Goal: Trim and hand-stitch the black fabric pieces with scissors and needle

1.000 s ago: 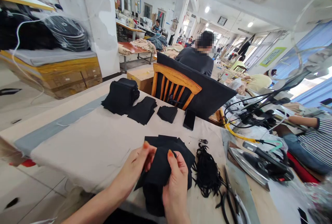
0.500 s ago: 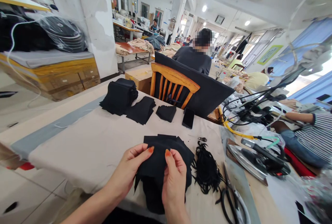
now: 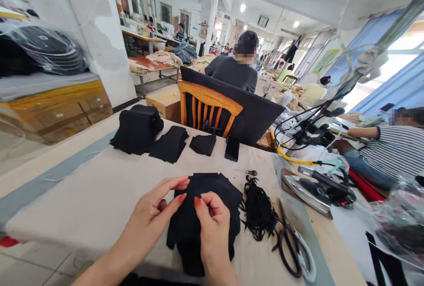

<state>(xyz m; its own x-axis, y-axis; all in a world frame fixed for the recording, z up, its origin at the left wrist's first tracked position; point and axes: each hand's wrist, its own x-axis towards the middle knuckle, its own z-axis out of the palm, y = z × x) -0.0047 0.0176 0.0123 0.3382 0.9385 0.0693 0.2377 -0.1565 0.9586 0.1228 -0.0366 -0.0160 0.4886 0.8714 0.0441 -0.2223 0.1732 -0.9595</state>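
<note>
My left hand [image 3: 155, 211] is open at the left edge of a pile of black fabric pieces [image 3: 215, 186], thumb and fingers apart with nothing visible between them. The thumb and curled fingers of my right hand [image 3: 213, 222] pinch a black fabric piece [image 3: 185, 222] over the same pile. Its lower part hangs toward the table's near edge, and black on black hides where one piece ends. Right of the pile lies a heap of narrow black strips [image 3: 260, 208], with large scissors [image 3: 291, 242] beside it.
Behind the pile lie a tall fabric stack [image 3: 135, 129], a lower stack [image 3: 169, 143], a small stack [image 3: 203, 144] and a phone [image 3: 232, 148]. An iron [image 3: 314, 188] rests at the right. A wooden chair [image 3: 210, 100] stands beyond the table; co-workers sit farther off.
My left fingers have let go of the fabric and spread apart. My right hand still pinches it. The view has turned slightly right.
</note>
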